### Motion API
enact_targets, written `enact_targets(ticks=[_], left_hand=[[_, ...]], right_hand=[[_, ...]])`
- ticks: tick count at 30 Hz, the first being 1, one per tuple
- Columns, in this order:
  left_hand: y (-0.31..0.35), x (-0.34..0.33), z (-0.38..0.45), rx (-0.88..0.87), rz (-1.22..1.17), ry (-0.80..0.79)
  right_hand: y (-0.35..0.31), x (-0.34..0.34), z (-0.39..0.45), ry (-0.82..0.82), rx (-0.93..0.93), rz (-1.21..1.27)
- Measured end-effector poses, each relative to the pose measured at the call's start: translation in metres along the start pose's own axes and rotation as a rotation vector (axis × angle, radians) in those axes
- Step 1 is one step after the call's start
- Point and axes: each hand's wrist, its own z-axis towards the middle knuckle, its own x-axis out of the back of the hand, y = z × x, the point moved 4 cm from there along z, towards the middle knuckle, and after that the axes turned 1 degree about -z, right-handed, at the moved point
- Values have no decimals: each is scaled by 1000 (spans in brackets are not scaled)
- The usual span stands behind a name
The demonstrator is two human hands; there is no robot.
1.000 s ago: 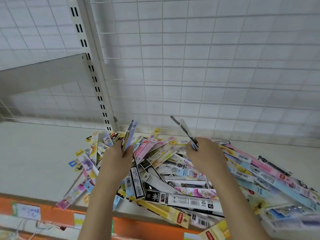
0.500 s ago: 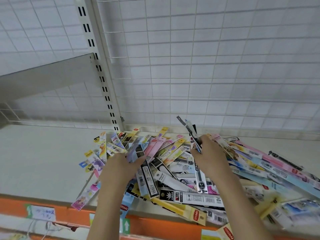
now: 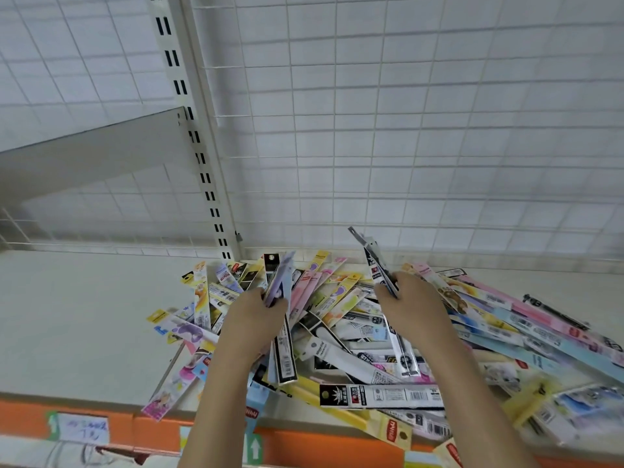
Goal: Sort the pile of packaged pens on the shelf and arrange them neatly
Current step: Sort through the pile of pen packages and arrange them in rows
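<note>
Raised again, left hand (image 3: 256,319) grips lilac packs, right hand (image 3: 410,307) pinches black ones over white shelf (image 3: 77,319).

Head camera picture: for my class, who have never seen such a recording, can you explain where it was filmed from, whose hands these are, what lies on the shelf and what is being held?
There is no machine here. A person wears a camera on the head, looking forward and down, so both forearms reach in from below. On the white shelf, backed by a wire grid, lies a jumbled pile of packaged pens. The left hand grips a few packets, purple in front. The right hand grips dark packets that stick up. An orange price strip edges the shelf front.
</note>
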Motion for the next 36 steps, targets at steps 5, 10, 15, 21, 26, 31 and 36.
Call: enact_targets(ticks=[5,10,15,21,26,31,36], left_hand=[[11,20,0,-53,-191,68],[9,36,-2,-22,-460,110],[-8,46,0,19,-427,255],[-31,57,-2,45,-226,295],[-48,69,-4,60,-222,320],[-55,75,-4,45,-229,334],[-55,71,-1,32,-229,302]], right_hand=[[-3,1,4,-28,6,-1],[-8,-4,7,-138,1,68],[-22,-22,15,-209,58,5],[-60,-55,25,-243,123,-136],[-75,-84,26,-342,101,-234],[-76,-92,28,-374,73,-189],[-69,-83,32,-317,4,-101]])
